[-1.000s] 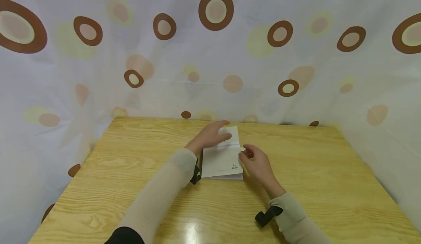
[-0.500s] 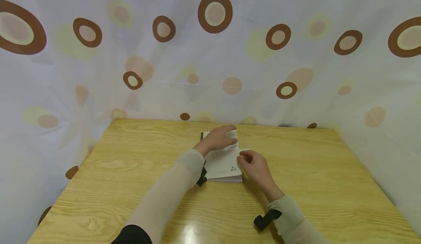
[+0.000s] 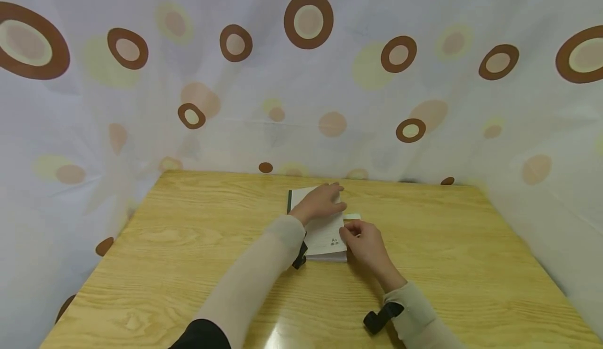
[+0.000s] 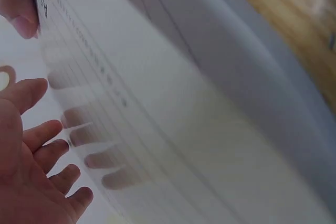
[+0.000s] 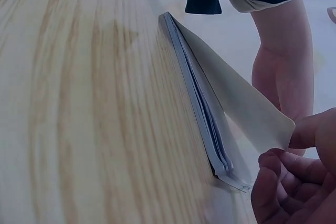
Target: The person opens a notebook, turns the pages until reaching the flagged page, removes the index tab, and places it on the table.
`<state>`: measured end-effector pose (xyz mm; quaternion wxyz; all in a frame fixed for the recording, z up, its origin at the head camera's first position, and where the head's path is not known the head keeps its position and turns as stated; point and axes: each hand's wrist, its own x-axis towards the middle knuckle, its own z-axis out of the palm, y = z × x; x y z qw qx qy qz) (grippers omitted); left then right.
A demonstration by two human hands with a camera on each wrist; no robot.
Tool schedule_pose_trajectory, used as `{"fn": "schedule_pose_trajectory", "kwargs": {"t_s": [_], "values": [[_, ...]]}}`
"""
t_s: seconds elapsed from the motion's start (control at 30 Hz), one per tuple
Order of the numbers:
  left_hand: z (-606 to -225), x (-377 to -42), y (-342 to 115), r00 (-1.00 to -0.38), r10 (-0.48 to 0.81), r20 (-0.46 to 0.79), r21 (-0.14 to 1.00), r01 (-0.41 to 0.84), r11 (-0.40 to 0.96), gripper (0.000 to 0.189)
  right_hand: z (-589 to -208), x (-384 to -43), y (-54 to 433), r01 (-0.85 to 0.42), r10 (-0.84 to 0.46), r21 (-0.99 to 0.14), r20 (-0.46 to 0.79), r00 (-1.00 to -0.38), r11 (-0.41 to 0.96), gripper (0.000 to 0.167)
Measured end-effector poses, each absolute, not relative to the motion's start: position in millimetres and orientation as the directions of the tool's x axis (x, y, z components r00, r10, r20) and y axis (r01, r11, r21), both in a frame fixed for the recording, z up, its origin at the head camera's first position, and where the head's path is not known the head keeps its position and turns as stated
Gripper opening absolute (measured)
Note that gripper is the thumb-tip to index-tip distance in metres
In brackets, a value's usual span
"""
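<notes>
A notebook [image 3: 330, 257] with a dark spine strip on its left lies on the table. Its lined page [image 3: 322, 236], with small print near the lower right corner, is lifted at the right side. My right hand [image 3: 369, 241] pinches that edge between thumb and fingers; in the right wrist view the raised page [image 5: 236, 87] stands tilted above the stack of sheets. My left hand [image 3: 321, 202] is over the page's upper part, fingers extended. In the left wrist view its spread fingers lie along the page [image 4: 136, 77], their contact unclear. A white strip [image 3: 352, 216] juts out right of the notebook.
The notebook sits towards the back of a wooden table [image 3: 212, 234]. A white curtain with brown rings [image 3: 301, 87] hangs behind the table and along its sides. Dark straps with black camera mounts [image 3: 381, 316] are on the wrists.
My left hand has moved right across the page, uncovering its upper left corner and the dark spine strip. The white strip shows more above my right hand, which has shifted slightly down the page's edge.
</notes>
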<state>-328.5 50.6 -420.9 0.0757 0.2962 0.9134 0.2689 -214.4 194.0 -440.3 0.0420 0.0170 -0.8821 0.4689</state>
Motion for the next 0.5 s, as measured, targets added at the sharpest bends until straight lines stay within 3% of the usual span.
{"fn": "schedule_pose_trajectory", "kwargs": {"t_s": [0.5], "values": [[-419.4,-319.8,50.3,-0.844,0.536,-0.007,0.517,0.456,0.724,0.062,-438.2,-212.7,191.9,-0.065,0.028,-0.873,0.089,-0.996,0.483,0.02]]}}
